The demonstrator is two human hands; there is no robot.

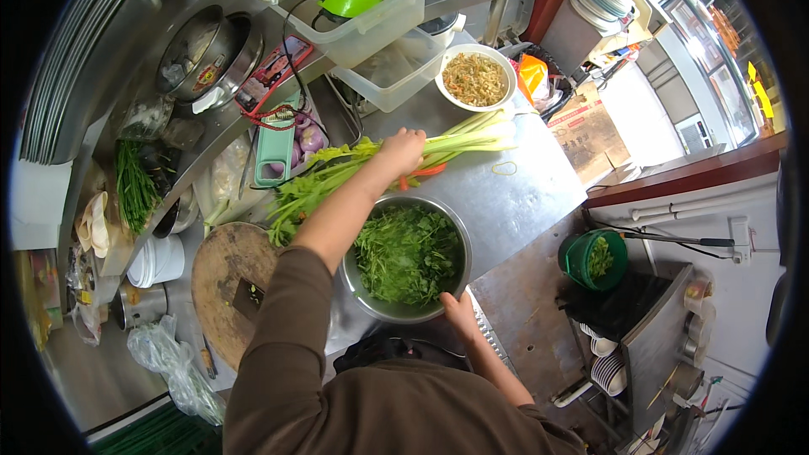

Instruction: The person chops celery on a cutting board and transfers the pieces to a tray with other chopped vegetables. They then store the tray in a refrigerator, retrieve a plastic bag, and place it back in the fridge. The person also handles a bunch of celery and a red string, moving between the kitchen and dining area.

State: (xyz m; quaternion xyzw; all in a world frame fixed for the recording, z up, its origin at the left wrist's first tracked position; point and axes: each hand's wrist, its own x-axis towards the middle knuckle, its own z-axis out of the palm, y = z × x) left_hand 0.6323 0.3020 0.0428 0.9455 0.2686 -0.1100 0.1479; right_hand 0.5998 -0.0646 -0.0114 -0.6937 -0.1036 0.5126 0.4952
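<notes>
A steel bowl (469, 259) filled with chopped leafy greens (407, 256) stands at the near edge of the metal counter. My right hand (456, 311) grips its near right rim, thumb on top. Beyond the bowl, my left hand (404, 151) is closed around the stalks of a bunch of celery (471, 139), whose leafy end points left and pale bases right. Something orange-red (430, 170) lies partly under the stalks. Left of my forearm is a round wooden chopping board (218, 284) with a cleaver blade (248, 298) on it, partly hidden by my sleeve.
A white bowl of shredded food (475, 79) stands beyond the celery. A green grater (276, 145) rests over a container of purple onions (310, 139). Clear plastic tubs (379, 31) and a phone (273, 74) are at the back. A green bucket (593, 259) stands off the counter, right.
</notes>
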